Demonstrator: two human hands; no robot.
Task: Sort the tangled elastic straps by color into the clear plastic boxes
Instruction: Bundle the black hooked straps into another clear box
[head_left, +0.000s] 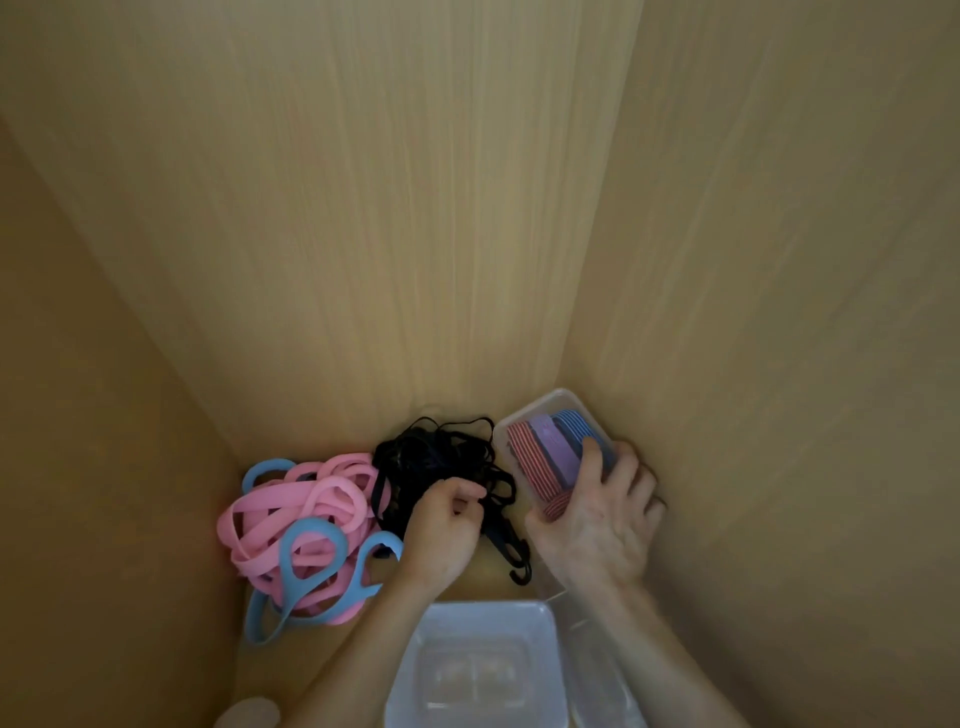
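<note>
Pink and blue heap: pink straps (311, 493) and blue straps (311, 540) lie knotted together at far left on the wood floor of what looks like a cupboard. Not yet separated.
Black straps (436, 454): thin dark cords in a loose tangle, just right of the pink heap and touching it, with hooked ends trailing toward the near side. Not boxed.
Left hand (441, 530): on the black tangle, fingers (467, 491) curled and pinching one strand.
Empty box (488, 605): clear, at near centre, with nothing in it.
Filled box (550, 402): clear, tipped up at the right wall, holding rolls (545, 457) in red stripe, purple and blue.
Right hand (597, 519): fingers (631, 467) wrapped round the filled box's near end, thumb on the rolls.
Near right: possibly another clear box under the forearm, too blurred to be sure.
Progress: early. No loose strap is sorted, and all three colours remain.
</note>
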